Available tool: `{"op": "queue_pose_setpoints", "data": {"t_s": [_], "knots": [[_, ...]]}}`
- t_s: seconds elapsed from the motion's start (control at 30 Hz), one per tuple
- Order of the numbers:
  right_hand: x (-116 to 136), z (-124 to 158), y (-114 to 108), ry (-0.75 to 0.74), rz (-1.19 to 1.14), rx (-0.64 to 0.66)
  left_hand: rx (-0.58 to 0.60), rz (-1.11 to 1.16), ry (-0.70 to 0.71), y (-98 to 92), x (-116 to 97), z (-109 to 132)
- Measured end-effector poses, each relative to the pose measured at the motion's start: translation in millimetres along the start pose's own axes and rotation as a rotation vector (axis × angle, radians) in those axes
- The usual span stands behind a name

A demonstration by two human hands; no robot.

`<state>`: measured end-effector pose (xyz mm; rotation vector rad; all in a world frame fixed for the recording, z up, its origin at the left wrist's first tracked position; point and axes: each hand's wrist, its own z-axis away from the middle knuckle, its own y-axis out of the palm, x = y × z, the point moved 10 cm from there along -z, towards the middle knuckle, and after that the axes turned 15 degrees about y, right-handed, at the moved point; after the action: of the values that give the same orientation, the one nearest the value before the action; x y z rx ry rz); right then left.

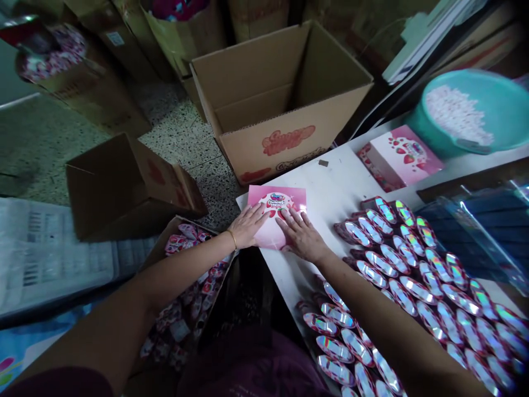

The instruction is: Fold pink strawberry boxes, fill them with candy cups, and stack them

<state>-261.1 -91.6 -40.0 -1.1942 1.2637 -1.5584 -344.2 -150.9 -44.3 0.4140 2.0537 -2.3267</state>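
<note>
A pink and white printed box (270, 234) with strawberry pictures lies at the near end of the white table. My left hand (249, 225) rests on its left side, fingers stretched out. My right hand (303, 234) lies on its right side with the fingers spread. Both palms face down, and neither hand grips anything. A matching strawberry box (407, 157) sits farther right along the table. Many shiny oval-topped packs (405, 259) stand in rows to the right of my right hand.
Beyond the table stands a large open cardboard carton (289, 132). A smaller open carton (111, 182) is on the floor at left. Below my left arm, a carton holds printed packets (185, 309). A teal tub (450, 132) of small white pieces stands at right.
</note>
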Motion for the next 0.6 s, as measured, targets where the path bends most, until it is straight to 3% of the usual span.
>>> {"op": "queue_pose_setpoints", "data": {"t_s": [0.23, 0.4, 0.5, 0.6], "knots": [[-19, -7, 16, 0.074, -0.005, -0.109, -0.104, -0.087, -0.112, 7.1, 6, -14], [-47, -8, -4, 0.215, -0.053, -0.133, -0.171, -0.003, -0.101, -8.7, 7, -34], [-84, 20, -26, 0.505, -0.293, -0.247, -0.340, 0.130, -0.321, -25.6, 22, -9], [-111, 50, -15, 0.725, -0.689, -0.183, -0.487, 0.448, -0.623, -14.1, 43, 35]]}}
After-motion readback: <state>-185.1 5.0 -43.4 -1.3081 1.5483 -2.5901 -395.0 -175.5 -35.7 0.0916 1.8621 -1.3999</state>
